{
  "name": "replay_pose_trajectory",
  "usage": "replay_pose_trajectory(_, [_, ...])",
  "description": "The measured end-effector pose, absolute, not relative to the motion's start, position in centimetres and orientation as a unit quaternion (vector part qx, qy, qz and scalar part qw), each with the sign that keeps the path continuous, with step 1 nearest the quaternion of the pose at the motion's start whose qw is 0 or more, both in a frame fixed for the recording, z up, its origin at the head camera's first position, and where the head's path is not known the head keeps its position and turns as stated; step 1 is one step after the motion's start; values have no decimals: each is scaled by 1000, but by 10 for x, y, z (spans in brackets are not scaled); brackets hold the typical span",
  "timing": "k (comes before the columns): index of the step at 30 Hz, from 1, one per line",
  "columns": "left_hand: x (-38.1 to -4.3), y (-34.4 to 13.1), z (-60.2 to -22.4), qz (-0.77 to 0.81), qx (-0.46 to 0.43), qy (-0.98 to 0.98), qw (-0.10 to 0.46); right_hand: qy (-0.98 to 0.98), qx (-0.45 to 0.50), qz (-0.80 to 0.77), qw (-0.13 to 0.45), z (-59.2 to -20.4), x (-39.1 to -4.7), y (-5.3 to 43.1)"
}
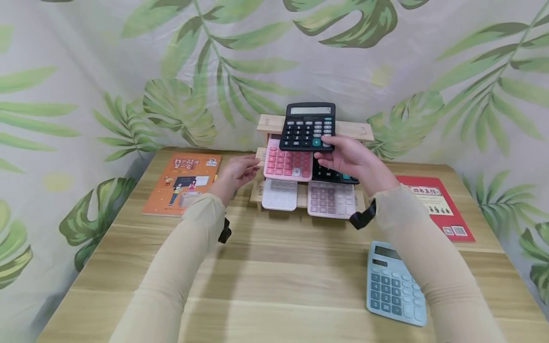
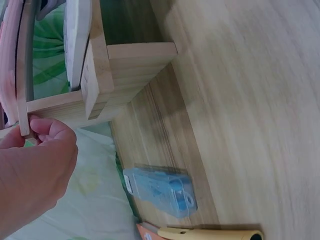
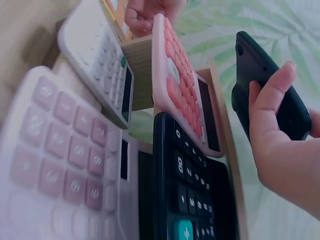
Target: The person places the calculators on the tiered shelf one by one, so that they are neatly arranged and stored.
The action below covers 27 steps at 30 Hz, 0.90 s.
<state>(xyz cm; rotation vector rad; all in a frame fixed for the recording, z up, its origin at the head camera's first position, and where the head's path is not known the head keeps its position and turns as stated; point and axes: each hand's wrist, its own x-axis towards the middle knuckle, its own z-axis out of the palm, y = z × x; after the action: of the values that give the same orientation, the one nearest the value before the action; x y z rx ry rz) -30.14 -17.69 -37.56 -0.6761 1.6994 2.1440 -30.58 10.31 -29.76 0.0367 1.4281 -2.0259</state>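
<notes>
My right hand [image 1: 351,155] grips a black calculator [image 1: 306,128] by its lower right corner, in front of the top tier of a small wooden rack [image 1: 353,129]. The right wrist view shows the dark back of this held calculator [image 3: 250,65], with fingers against it. My left hand [image 1: 236,176] pinches the left end of a rack board, seen closely in the left wrist view. On the middle tier lie a pink calculator [image 1: 287,164] and another black calculator [image 1: 343,177]. Below them sit a white calculator [image 1: 279,195] and a pale pink-purple calculator [image 1: 330,197].
A blue calculator [image 1: 396,286] lies at the table's right front, partly behind my right sleeve. An orange book [image 1: 180,183] is left of the rack and a red book [image 1: 446,214] right. Beside the rack, the left wrist view has a clear blue case [image 2: 162,190] and a yellow-handled item [image 2: 210,234].
</notes>
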Motion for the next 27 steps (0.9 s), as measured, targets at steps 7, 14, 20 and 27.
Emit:
replay_pose_trajectory(7, [-302,-169,-377,741,-227,610,164,507,36,-796,329,-304,-331,93])
replay_pose_trajectory(14, [-299,-168,-375,745,-227,605,165,531,124,-783,299,-305,-339,82])
replay_pose_trajectory(20, [-298,-170,-376,747,-229,603,162,607,124,-733,280,-306,-336,80])
replay_pose_trajectory(27, [-300,-176,-379,746,-233,604,157,701,13,-659,273,-304,-304,98])
